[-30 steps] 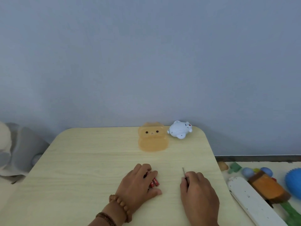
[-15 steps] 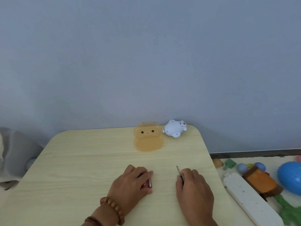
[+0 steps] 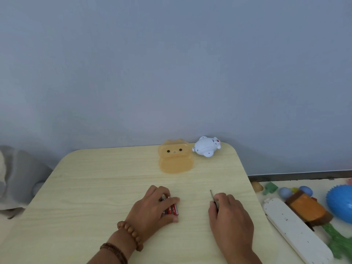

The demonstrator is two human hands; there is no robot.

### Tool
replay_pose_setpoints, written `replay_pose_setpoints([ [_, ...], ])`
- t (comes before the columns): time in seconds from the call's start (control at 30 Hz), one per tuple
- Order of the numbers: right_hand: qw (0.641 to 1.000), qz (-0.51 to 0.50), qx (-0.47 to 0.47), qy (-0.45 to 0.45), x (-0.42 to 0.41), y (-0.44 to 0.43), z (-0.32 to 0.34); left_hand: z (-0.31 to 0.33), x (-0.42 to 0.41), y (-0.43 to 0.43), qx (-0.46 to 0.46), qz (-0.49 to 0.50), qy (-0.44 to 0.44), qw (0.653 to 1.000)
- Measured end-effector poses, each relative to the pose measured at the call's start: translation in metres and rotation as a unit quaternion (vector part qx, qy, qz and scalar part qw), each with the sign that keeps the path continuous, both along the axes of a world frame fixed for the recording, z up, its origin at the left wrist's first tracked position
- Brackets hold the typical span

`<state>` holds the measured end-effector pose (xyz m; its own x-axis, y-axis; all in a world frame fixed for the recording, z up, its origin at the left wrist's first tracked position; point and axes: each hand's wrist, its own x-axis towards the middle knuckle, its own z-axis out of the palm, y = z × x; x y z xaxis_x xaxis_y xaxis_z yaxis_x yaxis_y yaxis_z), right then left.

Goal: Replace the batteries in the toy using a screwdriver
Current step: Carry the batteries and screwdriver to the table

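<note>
The left hand (image 3: 152,210) is resting on the pale wooden table (image 3: 95,187), fingers curled over small red batteries (image 3: 171,208). The right hand (image 3: 231,216) is closing around a thin metal screwdriver (image 3: 213,197). The white plastic seal-shaped toy (image 3: 206,146) is lying well beyond both hands, untouched. The task is probably only beginning; reaching the toy likely comes next.

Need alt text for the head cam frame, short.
Two hands rest on a light wooden table: the left hand covers red batteries, the right hand holds a thin screwdriver. An orange bear-faced case and white toy sit at the far edge.
</note>
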<state>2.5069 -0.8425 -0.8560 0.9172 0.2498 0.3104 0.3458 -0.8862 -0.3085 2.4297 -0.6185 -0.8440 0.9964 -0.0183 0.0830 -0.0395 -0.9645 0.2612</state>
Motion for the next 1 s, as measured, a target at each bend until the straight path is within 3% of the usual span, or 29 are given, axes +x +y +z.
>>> replay_pose_setpoints([
  [0.3,1.0,0.005,0.0,-0.003,0.001,0.0,-0.001,0.017,-0.001,0.002,-0.004,-0.045,0.083,0.996],
  [0.5,1.0,0.006,-0.004,0.0,0.001,-0.002,-0.002,0.012,0.011,0.005,0.048,-0.06,0.051,0.996],
  [1.0,0.996,0.019,-0.021,0.082,0.003,-0.001,0.008,0.011,0.004,0.006,0.001,-0.041,0.026,0.999],
])
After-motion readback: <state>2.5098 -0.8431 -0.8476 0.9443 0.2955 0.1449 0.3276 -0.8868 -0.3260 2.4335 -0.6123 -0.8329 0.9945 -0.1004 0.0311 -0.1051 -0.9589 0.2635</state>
